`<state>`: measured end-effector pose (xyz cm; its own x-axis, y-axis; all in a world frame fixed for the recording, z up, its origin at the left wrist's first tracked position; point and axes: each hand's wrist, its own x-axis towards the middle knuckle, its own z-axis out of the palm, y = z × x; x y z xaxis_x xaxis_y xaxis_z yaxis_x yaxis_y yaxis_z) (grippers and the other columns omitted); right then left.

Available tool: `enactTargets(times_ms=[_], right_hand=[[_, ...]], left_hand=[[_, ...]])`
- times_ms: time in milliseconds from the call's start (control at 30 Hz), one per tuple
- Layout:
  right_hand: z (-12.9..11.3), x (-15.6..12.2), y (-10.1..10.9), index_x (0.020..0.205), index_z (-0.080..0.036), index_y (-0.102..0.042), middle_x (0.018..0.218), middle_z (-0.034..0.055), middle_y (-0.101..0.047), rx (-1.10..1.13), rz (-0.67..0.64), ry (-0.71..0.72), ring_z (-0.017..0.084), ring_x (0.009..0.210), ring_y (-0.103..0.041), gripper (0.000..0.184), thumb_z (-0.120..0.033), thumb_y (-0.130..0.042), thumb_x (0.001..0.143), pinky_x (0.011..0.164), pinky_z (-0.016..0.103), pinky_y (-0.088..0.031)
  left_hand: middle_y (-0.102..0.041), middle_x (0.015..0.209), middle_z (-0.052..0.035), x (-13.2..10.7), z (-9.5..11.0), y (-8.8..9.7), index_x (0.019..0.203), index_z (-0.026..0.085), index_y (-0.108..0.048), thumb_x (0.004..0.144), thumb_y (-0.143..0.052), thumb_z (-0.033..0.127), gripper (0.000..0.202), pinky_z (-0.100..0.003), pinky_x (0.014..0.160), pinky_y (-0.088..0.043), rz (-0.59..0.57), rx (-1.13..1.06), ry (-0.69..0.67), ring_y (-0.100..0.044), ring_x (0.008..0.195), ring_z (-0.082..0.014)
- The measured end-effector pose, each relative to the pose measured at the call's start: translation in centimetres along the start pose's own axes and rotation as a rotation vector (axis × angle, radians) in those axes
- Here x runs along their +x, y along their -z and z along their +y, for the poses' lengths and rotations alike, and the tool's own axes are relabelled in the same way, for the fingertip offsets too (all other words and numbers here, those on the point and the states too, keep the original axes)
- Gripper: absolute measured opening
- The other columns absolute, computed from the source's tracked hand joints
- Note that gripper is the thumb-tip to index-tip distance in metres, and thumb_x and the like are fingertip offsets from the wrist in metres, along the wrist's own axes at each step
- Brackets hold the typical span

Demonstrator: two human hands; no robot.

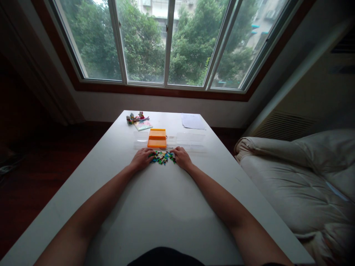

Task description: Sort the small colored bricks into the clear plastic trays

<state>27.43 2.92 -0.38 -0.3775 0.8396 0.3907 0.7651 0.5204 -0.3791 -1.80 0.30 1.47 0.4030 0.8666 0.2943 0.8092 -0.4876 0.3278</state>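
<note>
Green, blue, yellow and dark small pieces [161, 158] sit in a loose pile on the white table [166, 210], just on the near side of the orange tray [156, 143]. We see the left hand [142, 158] at the pile's left edge and the right hand [182, 157] at its right, both with fingers bent and half-curled, but we can't tell if either grips a piece. Around the tray we note clear plastic containers [191, 139] to its right, paper [193, 121] beyond right, small figures [130, 119] beyond left.
</note>
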Motion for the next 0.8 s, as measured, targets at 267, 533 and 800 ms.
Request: enactTargets(times_ms=[267, 533, 800], right_hand=[[0.14, 0.09, -0.22, 0.112, -0.029, -0.073, 0.108, 0.0047, -0.063, 0.008, -0.018, 0.007, 0.019, 0.106, -0.053, 0.032, -0.013, -0.051, 0.095, 0.098, 0.03, -0.041], [0.01, 0.01, -0.16, 0.115, -0.026, -0.072, 0.11, 0.0059, -0.063, -0.013, -0.019, 0.002, 0.019, 0.107, -0.052, 0.03, -0.016, -0.05, 0.097, 0.099, 0.029, -0.041], [-0.15, 0.0, -0.15, 0.118, -0.025, -0.07, 0.111, 0.0067, -0.062, -0.038, -0.015, -0.006, 0.02, 0.108, -0.051, 0.029, -0.019, -0.05, 0.098, 0.099, 0.03, -0.04]], left_hand=[[-0.063, 0.133, -0.0055, 0.07, -0.27, -0.29, 0.126, 0.028, -0.068, 0.095, -0.051, 0.041, 0.037, -0.042, 0.111, -0.041, 0.004, 0.015, -0.012, -0.054, 0.124, -0.0262], [-0.062, 0.133, -0.0056, 0.06, -0.42, -0.4, 0.125, 0.027, -0.068, 0.095, -0.051, 0.042, 0.037, -0.041, 0.111, -0.04, -0.001, 0.013, -0.013, -0.054, 0.125, -0.0261], [-0.063, 0.132, -0.0057, 0.1, -0.62, -0.64, 0.125, 0.028, -0.068, 0.095, -0.053, 0.041, 0.036, -0.042, 0.109, -0.042, 0.016, 0.008, -0.024, -0.055, 0.123, -0.0265]])
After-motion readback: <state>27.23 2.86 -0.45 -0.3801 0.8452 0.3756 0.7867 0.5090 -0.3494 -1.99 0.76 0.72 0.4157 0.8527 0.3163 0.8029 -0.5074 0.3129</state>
